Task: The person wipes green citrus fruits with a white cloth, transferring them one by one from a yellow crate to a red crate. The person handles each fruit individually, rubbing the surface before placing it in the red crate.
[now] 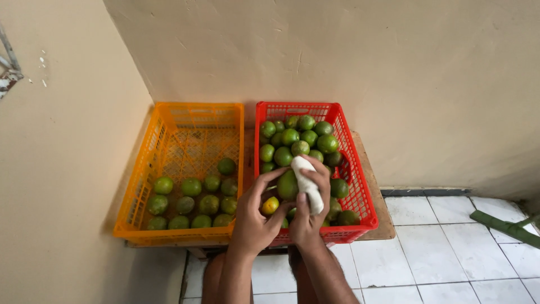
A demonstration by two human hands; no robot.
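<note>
My left hand [254, 217] cups a green citrus fruit [287, 184] over the near end of the red crate [355, 147]. My right hand [310, 217] presses a rolled white cloth [307, 183] against the right side of that fruit. The red crate holds several green fruits [298, 138] and one yellowish fruit [270, 205] just under my left fingers. To the left stands an orange crate [185, 121] with several green fruits [199, 194] lying at its near end.
Both crates rest on a low wooden board [376, 191] pushed into the corner of beige walls. White floor tiles [444, 253] spread to the right. A green stick-like object [506, 228] lies on the tiles at far right.
</note>
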